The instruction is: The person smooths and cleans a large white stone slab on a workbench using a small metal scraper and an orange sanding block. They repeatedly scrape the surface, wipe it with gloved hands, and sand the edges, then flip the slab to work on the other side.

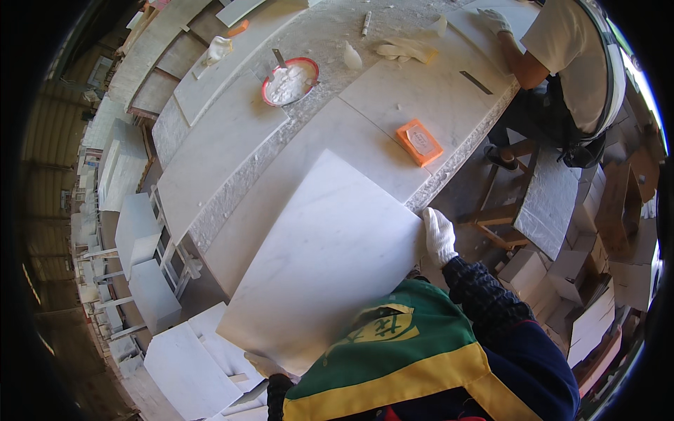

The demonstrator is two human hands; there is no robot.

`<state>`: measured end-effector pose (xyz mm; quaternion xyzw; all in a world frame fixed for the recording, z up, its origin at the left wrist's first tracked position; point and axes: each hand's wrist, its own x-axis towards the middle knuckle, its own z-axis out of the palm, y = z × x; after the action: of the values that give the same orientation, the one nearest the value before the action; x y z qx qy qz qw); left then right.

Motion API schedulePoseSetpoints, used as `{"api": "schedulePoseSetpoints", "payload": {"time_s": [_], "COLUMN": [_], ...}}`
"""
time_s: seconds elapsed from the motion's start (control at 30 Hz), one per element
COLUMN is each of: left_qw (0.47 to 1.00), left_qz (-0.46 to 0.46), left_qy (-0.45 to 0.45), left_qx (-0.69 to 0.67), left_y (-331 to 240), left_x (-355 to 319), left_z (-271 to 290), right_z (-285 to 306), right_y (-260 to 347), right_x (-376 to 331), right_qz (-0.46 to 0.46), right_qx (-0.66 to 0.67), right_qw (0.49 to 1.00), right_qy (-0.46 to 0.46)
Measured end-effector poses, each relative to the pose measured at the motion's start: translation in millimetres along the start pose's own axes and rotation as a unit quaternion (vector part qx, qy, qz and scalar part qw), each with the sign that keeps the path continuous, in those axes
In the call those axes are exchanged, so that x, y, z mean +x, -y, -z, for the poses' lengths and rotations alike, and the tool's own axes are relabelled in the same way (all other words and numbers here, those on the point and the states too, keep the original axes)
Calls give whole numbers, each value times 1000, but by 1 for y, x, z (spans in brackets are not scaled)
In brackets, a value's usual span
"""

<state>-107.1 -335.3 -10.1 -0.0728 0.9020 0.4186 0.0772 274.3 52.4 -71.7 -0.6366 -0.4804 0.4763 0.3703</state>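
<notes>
gripping marble slab (330, 259) both hands; red-rimmed bowl (290, 82) holds white powder

White faintly veined marble slab (319, 259), orange block (419, 142), red-rimmed bowl (290, 82) of white paste.

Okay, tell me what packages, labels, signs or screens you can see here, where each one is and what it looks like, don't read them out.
Orange block: flat rectangle with a pale oval label on top, lying on the marble slab on the bench.
Yellow patch: a badge with dark marks on the green vest, at the lower edge.
No screens or signs show.
Right hand and left hand, gloved, grip the white slab by its edges.
</notes>
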Motion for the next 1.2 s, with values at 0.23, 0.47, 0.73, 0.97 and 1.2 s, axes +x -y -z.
{"api": "schedulePoseSetpoints", "payload": {"time_s": [0.23, 0.47, 0.73, 0.97, 1.2], "left_qw": [999, 997, 999, 998, 999], "left_qz": [52, 74, 48, 56, 20], "left_qy": [-3, -15, -26, -32, 3], "left_qx": [8, 4, -6, 3, -26], "left_y": [17, 6, 2, -18, -20], "left_x": [25, 18, 14, -4, -9], "left_z": [-7, -12, -16, -19, -18], "right_z": [3, 3, 4, 5, 22], "right_y": [-4, -6, 0, 9, -42], "right_x": [1, 3, 4, -2, -7], "right_qz": [6, 9, -10, -26, -61], "right_qx": [4, -11, 0, 26, 103], "right_qw": [1000, 1000, 1000, 999, 993], "right_qy": [5, 9, 27, 18, 21]}}
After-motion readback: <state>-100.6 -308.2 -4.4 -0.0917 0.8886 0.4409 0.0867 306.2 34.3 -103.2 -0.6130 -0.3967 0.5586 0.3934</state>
